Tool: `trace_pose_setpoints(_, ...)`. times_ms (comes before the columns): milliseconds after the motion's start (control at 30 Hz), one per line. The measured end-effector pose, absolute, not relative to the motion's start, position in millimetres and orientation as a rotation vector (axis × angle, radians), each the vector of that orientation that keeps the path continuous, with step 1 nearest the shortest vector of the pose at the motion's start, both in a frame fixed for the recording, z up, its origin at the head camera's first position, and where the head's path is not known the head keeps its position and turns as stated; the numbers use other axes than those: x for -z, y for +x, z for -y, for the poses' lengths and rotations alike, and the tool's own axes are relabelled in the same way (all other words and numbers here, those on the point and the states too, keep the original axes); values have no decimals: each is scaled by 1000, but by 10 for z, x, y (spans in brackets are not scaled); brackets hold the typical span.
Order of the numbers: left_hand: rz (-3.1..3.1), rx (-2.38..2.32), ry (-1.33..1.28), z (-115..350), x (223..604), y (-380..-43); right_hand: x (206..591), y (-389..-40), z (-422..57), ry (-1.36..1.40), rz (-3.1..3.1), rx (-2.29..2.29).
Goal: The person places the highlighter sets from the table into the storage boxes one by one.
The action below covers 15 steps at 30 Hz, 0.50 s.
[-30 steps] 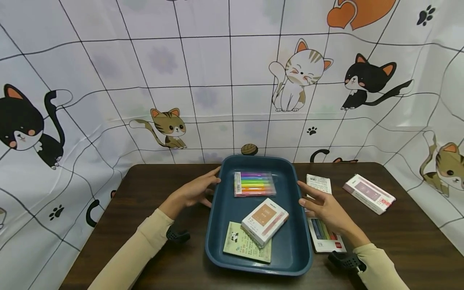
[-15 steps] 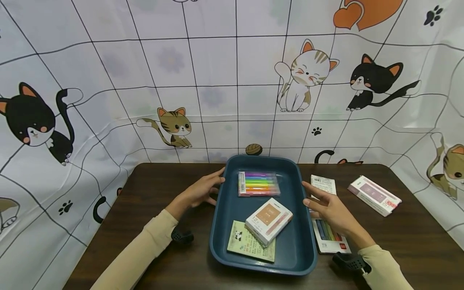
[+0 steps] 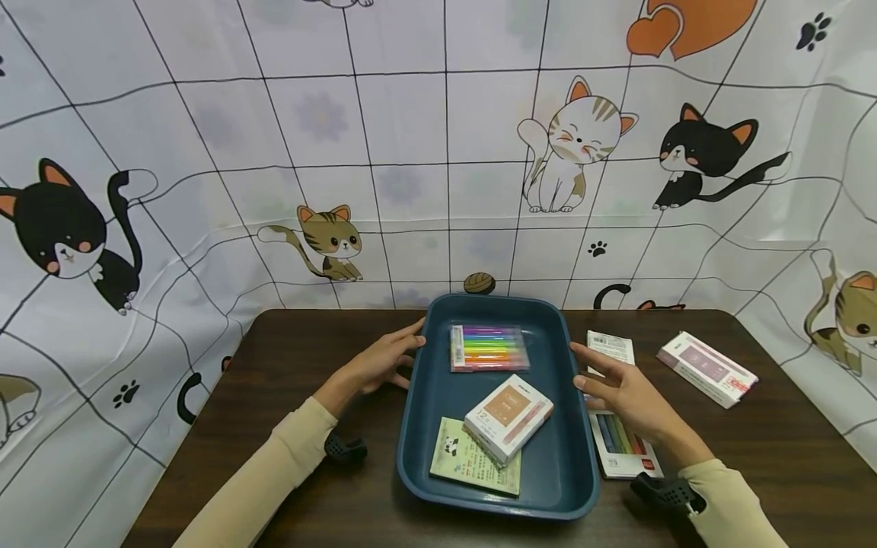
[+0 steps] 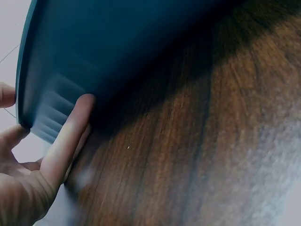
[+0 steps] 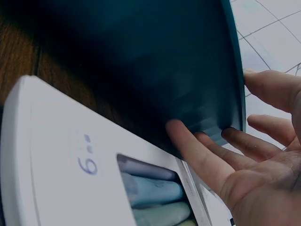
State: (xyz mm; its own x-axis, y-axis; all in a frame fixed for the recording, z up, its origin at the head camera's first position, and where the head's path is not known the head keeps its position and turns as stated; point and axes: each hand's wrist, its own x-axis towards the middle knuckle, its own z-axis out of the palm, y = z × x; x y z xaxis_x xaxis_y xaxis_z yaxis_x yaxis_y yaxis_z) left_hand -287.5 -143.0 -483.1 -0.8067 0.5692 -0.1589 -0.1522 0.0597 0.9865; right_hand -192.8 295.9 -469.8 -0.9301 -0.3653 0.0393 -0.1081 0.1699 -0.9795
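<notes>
A blue-green rectangular tray (image 3: 565, 472) sits between the two hands. My left hand (image 3: 380, 364) touches its left side, with fingertips at the rim and one straight finger against the outer wall in the left wrist view. My right hand (image 3: 626, 396) is on the right side, its extended fingers (image 5: 202, 155) against the outer wall and rim. Inside the tray lie a clear pack of rainbow-coloured pens (image 3: 489, 348), a white box (image 3: 508, 418) marked 12, and a light green booklet (image 3: 473, 460) partly covered by that box.
Just right of the tray, partly behind the right hand, are a white box with a window showing coloured sticks (image 3: 620, 445) and a white printed box (image 3: 611, 347). Farther right lies a pale pink-and-white box (image 3: 709, 368). A cat-patterned sheet (image 3: 411, 152) hangs behind the dark wooden table (image 3: 308, 335).
The head view has swung slightly left, so everything appears a little farther right than a second ago. Both hands keep their places on the tray, and its contents have not moved.
</notes>
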Motion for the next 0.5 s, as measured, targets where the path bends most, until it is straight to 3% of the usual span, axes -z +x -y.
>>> trace_pose_setpoints(500,-1812,-1766,408,1442,4818,-2866,4535,-1945,-3157,-449,-2512,1686)
